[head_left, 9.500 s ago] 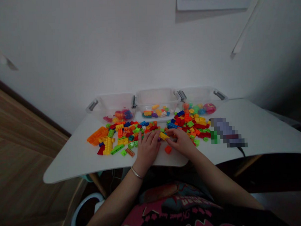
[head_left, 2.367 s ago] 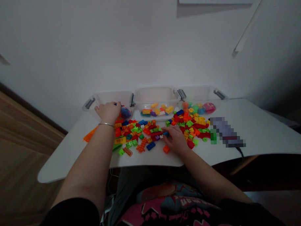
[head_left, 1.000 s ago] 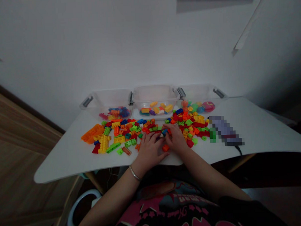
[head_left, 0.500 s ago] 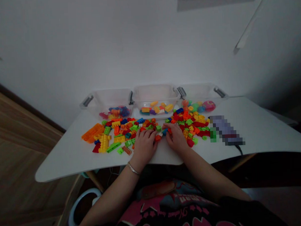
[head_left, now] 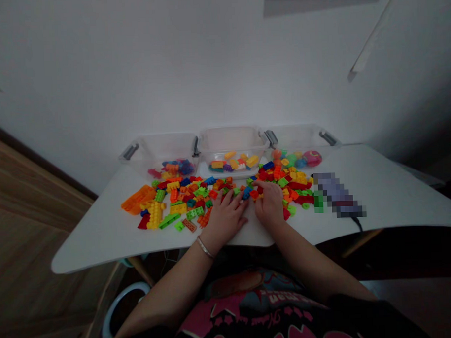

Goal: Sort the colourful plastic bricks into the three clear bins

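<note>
Look at that front edge: a strip of white worktop (head_left: 250, 234) runs open just below the hands, with wider stretches out to the left and right! Heading back, though, a low spread of plastic bricks (head_left: 281, 184) lies in the way. The left hand (head_left: 225, 218) and right hand (head_left: 269, 204) sit just beside each other, with barely a gap between them. At the back, three clear plastic bins (head_left: 232, 144) stand side by side, so the way in is over their rims. On the right, a pixelated object (head_left: 337, 197) blocks the path!
</note>
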The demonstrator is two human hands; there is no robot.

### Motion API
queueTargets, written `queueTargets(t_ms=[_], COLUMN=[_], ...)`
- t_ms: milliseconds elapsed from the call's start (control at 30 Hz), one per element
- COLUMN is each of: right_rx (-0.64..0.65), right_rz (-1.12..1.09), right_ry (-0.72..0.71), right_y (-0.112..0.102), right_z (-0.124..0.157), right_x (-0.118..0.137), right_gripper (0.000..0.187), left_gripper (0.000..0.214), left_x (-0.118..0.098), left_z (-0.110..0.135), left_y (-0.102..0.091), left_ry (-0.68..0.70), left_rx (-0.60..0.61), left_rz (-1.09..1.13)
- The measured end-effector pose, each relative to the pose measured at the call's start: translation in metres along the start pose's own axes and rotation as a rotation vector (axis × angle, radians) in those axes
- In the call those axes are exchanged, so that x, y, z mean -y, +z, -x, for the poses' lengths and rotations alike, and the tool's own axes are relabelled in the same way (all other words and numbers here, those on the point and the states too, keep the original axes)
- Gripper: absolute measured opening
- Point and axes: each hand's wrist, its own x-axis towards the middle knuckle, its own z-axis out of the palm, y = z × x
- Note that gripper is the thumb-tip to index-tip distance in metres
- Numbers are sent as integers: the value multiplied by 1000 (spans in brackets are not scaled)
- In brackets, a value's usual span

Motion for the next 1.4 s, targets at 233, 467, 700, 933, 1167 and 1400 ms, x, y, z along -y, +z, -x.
queueTargets(t_ms=[233,467,700,933,1167,1400], right_rx=[75,173,237,253,115,25], right_rz=[36,172,269,229,128,-36], right_ry=[152,113,87,94,112,158], right_y=[3,7,12,12,11,10], right_z=[-1,-4,-5,-4,0,0], right_x=[-1,1,3,1,-3,-8], right_gripper=[47,41,37,40,43,52], left_gripper=[43,33,39,36,30,33], left_x=[1,1,3,8,11,13], left_z=[-2,-2,-8,-36,-68,-76], left_y=[-14,-15,-8,-6,-4,3], left_ry=[-112,-170,-163,-117,-44,-37], left_rx=[-62,-58,-105,-107,19,78], left_rz=[3,6,48,119,59,-2])
